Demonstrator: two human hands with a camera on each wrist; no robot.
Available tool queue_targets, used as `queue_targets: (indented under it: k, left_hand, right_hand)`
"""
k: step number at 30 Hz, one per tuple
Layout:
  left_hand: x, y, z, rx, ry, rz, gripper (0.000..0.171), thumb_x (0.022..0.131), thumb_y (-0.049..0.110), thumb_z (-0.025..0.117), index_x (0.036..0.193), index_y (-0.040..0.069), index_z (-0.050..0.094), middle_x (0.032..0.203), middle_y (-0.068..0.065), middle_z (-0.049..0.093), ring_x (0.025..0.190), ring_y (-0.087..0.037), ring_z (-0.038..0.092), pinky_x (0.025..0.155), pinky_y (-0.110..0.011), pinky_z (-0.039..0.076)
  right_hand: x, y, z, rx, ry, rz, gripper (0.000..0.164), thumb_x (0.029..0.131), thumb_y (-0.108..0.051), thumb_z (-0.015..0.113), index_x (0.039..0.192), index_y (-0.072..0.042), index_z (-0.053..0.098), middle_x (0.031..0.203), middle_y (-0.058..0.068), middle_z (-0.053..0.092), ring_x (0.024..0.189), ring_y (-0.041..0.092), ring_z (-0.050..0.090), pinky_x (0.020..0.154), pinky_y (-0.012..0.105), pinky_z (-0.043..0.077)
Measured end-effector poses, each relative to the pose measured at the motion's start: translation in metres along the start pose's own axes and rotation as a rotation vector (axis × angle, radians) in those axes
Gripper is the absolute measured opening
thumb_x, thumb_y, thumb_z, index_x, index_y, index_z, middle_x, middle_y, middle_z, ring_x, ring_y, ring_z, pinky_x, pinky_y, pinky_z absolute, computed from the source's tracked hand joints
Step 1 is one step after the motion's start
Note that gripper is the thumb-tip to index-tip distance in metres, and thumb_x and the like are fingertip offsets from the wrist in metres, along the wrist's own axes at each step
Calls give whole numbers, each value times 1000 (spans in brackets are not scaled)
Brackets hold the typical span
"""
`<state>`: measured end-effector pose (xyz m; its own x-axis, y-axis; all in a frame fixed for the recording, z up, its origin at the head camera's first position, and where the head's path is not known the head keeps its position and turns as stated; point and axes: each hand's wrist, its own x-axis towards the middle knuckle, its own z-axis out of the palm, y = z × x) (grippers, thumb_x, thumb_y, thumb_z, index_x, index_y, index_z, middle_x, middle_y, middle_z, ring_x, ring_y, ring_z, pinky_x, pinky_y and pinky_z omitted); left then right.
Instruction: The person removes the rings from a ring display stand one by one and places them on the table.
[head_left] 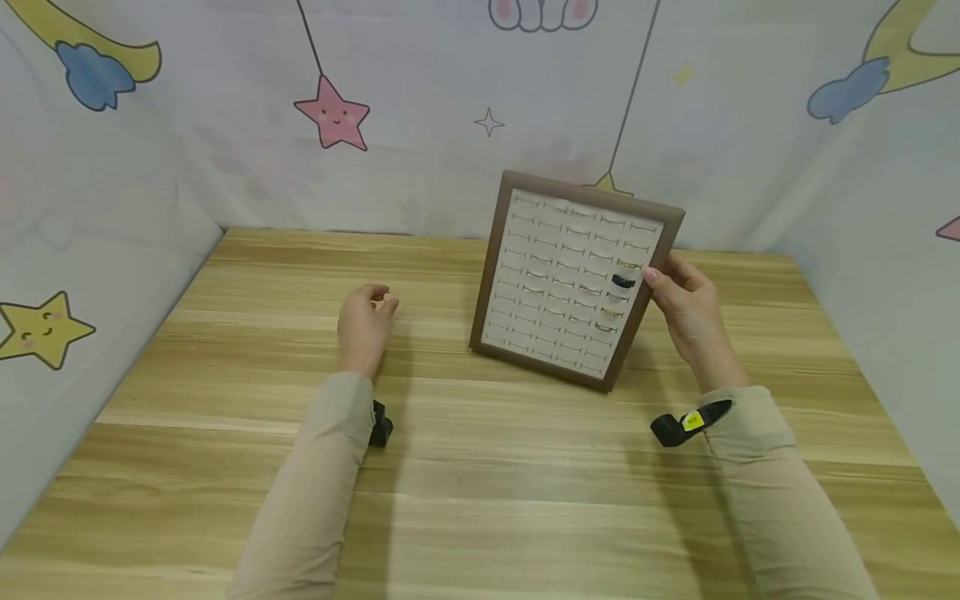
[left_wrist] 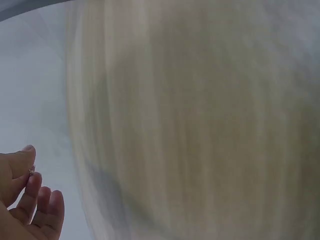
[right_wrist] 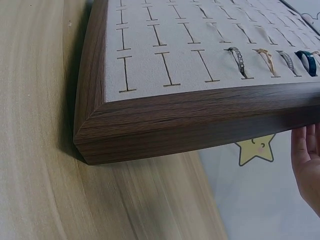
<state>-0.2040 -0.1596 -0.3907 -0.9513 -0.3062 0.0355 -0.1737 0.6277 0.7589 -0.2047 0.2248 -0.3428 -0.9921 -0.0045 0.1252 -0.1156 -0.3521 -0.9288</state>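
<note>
A ring display board [head_left: 555, 283] with a brown wood-grain frame and pale slotted padding leans back on its lower edge, right of centre. My right hand [head_left: 693, 312] grips its right side, thumb on the front of the frame, fingers behind. Along the right column sit several rings, among them a dark ring [head_left: 623, 282], a gold ring [head_left: 611, 312] and a silver ring [right_wrist: 239, 62]. Left of the board, above the table, my left hand [head_left: 365, 325] pinches a tiny shiny ring [left_wrist: 31, 171] between thumb and index finger; most of it is hidden.
The wood-grain table [head_left: 480, 467] stretches under both arms. A white cloth [head_left: 420, 125] printed with stars and moons hangs behind it and at both sides. Each wrist carries a black camera strap [head_left: 678, 427].
</note>
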Motion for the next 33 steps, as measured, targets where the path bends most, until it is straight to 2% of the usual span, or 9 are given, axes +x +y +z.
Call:
queue_targets:
  k: [4, 9, 18, 26, 33]
  left_hand:
    - [-2, -10, -4, 112, -7, -19, 34, 96, 15, 58, 126, 0, 58, 125, -19, 58, 115, -36, 55, 94, -46, 49]
    - [-2, -18, -8, 186, -19, -33, 33, 96, 15, 57, 125, 0, 59, 125, -19, 61, 112, -34, 61, 92, -46, 52]
    - [0, -22, -13, 217, -73, -90, 31, 97, 15, 55, 125, 3, 60, 127, -15, 63, 116, -35, 59, 94, -47, 49]
    - [0, -24, -15, 243, -75, -67, 32, 96, 13, 55, 125, 3, 60, 126, -16, 63, 116, -35, 59, 94, -47, 49]
    - [-2, -23, -16, 216, -77, -74, 33, 95, 14, 56, 126, 3, 59, 128, -17, 62, 116, -35, 59, 93, -48, 49]
  right_hand:
    - [0, -1, 0, 1, -3, 1, 24, 90, -1, 62, 106, -17, 68, 100, -5, 66, 91, 5, 60, 81, 15, 52]
    - [-1, -2, 0, -14, -4, -2, 25, 90, -2, 62, 108, -18, 68, 102, -5, 65, 92, 6, 59, 81, 15, 51]
    - [-1, -3, 1, -13, -4, 6, 27, 90, -2, 61, 109, -19, 68, 104, -5, 64, 94, 6, 60, 83, 15, 51]
    - [0, -2, 1, -12, -2, 7, 26, 90, -2, 62, 109, -19, 68, 104, -5, 64, 94, 6, 60, 83, 15, 52]
    - [-1, -2, 1, -15, 0, 16, 26, 89, -3, 63, 108, -20, 68, 105, -4, 63, 95, 6, 59, 83, 15, 52]
